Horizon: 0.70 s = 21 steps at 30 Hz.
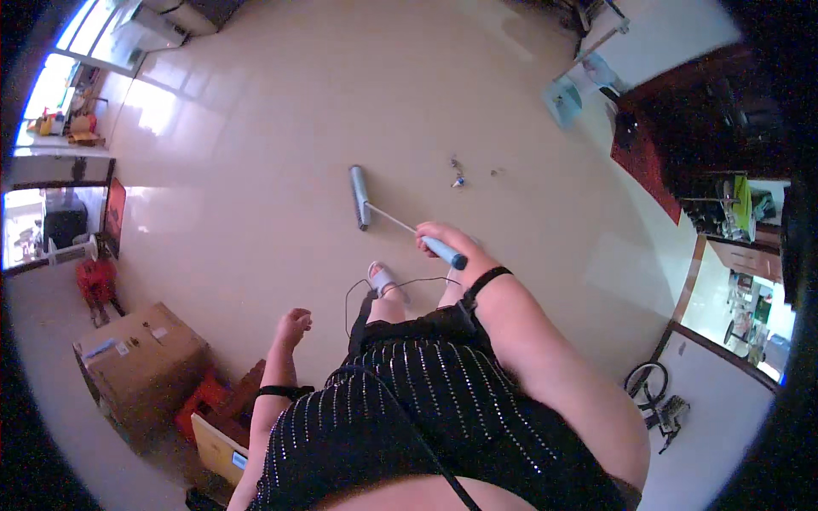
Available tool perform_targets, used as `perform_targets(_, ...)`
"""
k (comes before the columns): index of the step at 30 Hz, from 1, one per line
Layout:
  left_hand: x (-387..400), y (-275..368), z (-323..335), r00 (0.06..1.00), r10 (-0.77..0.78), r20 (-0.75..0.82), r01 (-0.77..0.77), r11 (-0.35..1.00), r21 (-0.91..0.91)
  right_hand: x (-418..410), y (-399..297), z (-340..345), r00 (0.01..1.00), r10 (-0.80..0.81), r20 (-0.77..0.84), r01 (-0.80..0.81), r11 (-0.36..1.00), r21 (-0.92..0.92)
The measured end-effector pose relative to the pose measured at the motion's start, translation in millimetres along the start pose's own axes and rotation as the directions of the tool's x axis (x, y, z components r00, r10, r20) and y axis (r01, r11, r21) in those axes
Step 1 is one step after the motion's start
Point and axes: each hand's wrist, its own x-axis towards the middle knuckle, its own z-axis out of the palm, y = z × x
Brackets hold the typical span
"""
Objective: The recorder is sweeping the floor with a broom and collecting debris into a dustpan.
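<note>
My right hand (441,236) grips the light blue handle of a broom (383,211). The handle's dark end cap points back toward my forearm, and the thin shaft runs forward and left. Its light blue head (359,195) rests on the shiny tiled floor ahead of my feet. Right of the head lies a small scatter of debris (457,172), with a blue-and-white bit in it; a smaller bit (496,172) sits farther right. Down by my left side hangs my left hand (295,326), its fingers loosely curled and a little apart, with nothing seen in it.
A long-handled light blue dustpan (562,102) stands at the upper right, near dark wooden furniture (703,108) and a red mat (648,172). A cardboard box (144,351) and a red object (96,279) are at left. A thin cable (409,280) loops before my legs.
</note>
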Motion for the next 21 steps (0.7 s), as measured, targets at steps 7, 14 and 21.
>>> perform_targets(7, 31, 51, 62, 0.989, 0.047, 0.142, -0.06, 0.994, 0.095, -82, -21, -126, 0.996, 0.04, -0.082, -0.039, 0.999, 0.013)
perform_targets(14, 42, 157, 130, 0.946, 0.239, 0.22, -0.277, 0.948, 0.157, -168, 12, -173, 0.967, -0.142, 0.211, 0.04, 0.905, 0.424)
perform_targets(21, 48, 232, 165, 0.898, 0.293, 0.328, -0.405, 0.842, 0.356, -208, 24, -143, 0.93, -0.264, -0.256, 0.177, 0.931, -0.319)
